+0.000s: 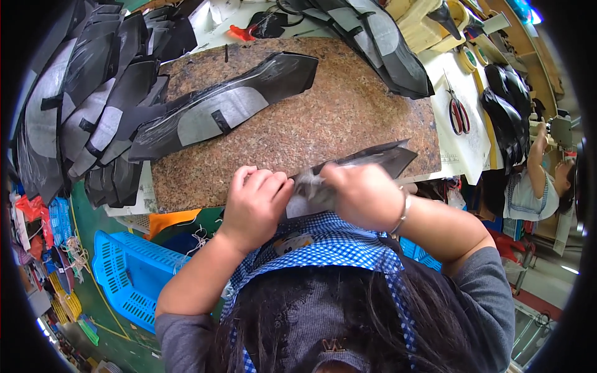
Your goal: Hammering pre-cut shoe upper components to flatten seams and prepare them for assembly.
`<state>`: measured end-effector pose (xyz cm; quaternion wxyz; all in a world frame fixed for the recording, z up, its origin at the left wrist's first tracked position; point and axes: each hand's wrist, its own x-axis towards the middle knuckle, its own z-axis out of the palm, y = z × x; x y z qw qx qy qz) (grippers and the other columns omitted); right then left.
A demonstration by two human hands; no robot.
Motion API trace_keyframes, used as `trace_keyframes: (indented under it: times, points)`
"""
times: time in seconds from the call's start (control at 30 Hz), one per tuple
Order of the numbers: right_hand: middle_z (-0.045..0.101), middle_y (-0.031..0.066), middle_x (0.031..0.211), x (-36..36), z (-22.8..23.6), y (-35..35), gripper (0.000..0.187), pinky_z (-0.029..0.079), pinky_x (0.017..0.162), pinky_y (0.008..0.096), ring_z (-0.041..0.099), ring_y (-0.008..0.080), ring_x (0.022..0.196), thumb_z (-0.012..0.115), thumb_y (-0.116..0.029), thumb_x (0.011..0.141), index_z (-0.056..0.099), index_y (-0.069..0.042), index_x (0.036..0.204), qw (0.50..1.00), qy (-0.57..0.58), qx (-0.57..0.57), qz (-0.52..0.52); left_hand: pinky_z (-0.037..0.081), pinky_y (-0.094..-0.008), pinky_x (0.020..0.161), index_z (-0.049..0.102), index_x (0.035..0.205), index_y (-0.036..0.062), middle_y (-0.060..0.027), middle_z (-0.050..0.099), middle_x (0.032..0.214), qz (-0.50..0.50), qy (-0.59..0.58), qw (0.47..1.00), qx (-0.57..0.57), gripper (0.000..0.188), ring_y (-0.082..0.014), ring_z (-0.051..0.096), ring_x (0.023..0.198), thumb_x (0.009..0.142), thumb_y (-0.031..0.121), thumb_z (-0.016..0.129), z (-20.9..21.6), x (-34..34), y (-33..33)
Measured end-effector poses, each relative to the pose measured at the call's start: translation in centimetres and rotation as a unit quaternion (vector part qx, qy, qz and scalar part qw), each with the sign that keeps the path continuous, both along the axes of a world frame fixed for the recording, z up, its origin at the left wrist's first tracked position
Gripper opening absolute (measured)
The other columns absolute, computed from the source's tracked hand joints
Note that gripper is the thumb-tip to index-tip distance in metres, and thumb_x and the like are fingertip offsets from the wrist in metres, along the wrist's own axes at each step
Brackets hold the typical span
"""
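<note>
A black leather-like panel (399, 160) with a pale grey patch lies along the near edge of the stone slab (348, 112), partly under my hands. My left hand (256, 202) is closed at its left end, fingers curled over the edge. Blurred by motion, my right hand (368, 198) is closed over the panel's middle; a whitish, smeared bit shows by its fingers, too unclear to name. Farther back on the slab, a similar panel (233, 102) lies flat, with a grey patch and a small black strip across it.
Overlapping panels pile up at the left (93, 93), and more panels (379, 43) lie at the back right. Red-handled scissors (459, 115) rest on the white table beside tape rolls (467, 59). A blue basket (134, 273) stands below left. Another person (535, 180) works at far right.
</note>
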<state>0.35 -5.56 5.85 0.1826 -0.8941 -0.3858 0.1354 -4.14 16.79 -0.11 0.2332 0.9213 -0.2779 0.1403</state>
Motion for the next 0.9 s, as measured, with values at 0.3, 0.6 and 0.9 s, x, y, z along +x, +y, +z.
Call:
trace_keyframes:
  times: [0.3, 0.6, 0.9]
  points:
    - [0.061, 0.0149, 0.066, -0.6, -1.3, 1.4, 0.021, 0.051, 0.052, 0.0466, 0.064, 0.0358, 0.058, 0.063, -0.015, 0.083, 0.048, -0.003, 0.091, 0.999, 0.001, 0.044, 0.024, 0.050, -0.0417, 0.077, 0.065, 0.086, 0.0063, -0.0073, 0.062, 0.093, -0.026, 0.047, 0.998, -0.044, 0.012, -0.0274, 0.062, 0.087, 0.075, 0.004, 0.068, 0.2, -0.1, 1.7]
    - [0.063, 0.0169, 0.070, 2.1, 0.8, -3.9, 0.024, 0.052, 0.057, 0.0426, 0.067, 0.0365, 0.067, 0.070, -0.022, 0.087, 0.056, -0.004, 0.093, 0.970, 0.028, 0.168, -0.174, 0.049, -0.0416, 0.081, 0.064, 0.100, 0.0068, -0.0096, 0.060, 0.101, 0.083, 0.054, 0.990, -0.105, 0.023, -0.0311, 0.059, 0.095, 0.079, 0.008, 0.071, -1.1, 1.6, -4.7]
    - [0.061, 0.0185, 0.069, 1.7, -0.1, -3.3, 0.021, 0.050, 0.059, 0.0485, 0.064, 0.0393, 0.065, 0.065, -0.014, 0.082, 0.050, -0.003, 0.093, 0.993, -0.069, 0.053, -0.079, 0.048, -0.0400, 0.079, 0.069, 0.095, 0.0054, -0.0064, 0.062, 0.093, -0.009, 0.056, 0.994, -0.088, 0.019, -0.0271, 0.061, 0.089, 0.077, 0.011, 0.073, -0.4, 1.7, -1.4]
